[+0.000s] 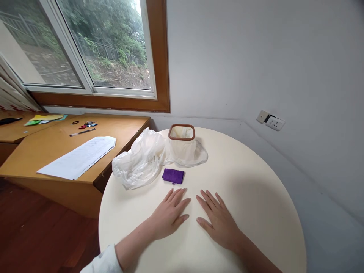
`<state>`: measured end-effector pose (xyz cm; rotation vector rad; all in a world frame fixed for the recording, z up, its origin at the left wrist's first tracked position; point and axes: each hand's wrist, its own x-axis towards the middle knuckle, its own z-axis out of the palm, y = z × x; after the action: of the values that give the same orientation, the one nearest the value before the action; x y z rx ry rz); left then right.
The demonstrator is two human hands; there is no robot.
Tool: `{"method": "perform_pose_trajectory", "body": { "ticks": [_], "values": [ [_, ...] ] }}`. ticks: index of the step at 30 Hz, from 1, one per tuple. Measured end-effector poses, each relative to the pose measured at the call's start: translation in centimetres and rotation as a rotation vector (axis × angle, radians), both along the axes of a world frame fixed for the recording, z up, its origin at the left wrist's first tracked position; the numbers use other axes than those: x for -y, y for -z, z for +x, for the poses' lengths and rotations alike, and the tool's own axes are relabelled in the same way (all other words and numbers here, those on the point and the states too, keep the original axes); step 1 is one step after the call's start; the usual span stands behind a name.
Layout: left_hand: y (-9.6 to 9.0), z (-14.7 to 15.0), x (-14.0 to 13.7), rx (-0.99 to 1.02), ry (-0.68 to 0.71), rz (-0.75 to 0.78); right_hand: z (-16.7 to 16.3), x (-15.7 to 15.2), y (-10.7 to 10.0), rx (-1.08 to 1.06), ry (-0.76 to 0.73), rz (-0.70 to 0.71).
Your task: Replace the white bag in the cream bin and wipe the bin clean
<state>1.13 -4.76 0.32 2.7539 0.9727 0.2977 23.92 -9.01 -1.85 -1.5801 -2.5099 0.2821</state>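
"Step in hand, quick?"

"Reads as a pause, my call: nothing being handled. My left hand (pixel 169 215) and right hand (pixel 218 223) rest palm down on the pale round worktop (pixel 244 163)."

"State of the hands?"

"Both wide open, fingers out and lightly spread, thumbs angled in toward each other. I've got hold of nothing. Bare worktop between them."

"Things?"

"Purple folded cloth (pixel 173 176) is nearest: just ahead of my left fingertips, not touching. Brown-rimmed bin (pixel 182 138) stands upright beyond it, farther ahead of my left hand. Crumpled white plastic bag (pixel 142 161) lies ahead and to the left of my left hand, bunched up against the bin's side. Thin plastic lines the bin and spreads round its base; can't tell if it's one piece with the bag."

"Right hand near anything?"

"Just worktop under it. Cloth is ahead and to its left, apart."

"What would a next move call for?"

"Judgement only: a hand has to lift and reach forward. Cloth means a short left-hand reach, fingers curling under its near edge. Plastic means going out left with a light pinch; a hard tug might drag the bin. Bin means a longer reach, rim steadied."
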Motion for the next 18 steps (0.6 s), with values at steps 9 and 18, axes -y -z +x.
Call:
{"method": "perform_pose_trajectory", "body": {
  "ticks": [9, 18],
  "values": [
    [-1.5, 0.3, -4.5, 0.322, -0.241, 0.053, 0.1, 0.0, 0.1, -0.03, 0.001, 0.03],
    [-0.1, 2.3, -7.0, 0.405, -0.336, 0.063, 0.0, -0.6, 0.0, -0.139, 0.051, 0.129]
  ]
}}
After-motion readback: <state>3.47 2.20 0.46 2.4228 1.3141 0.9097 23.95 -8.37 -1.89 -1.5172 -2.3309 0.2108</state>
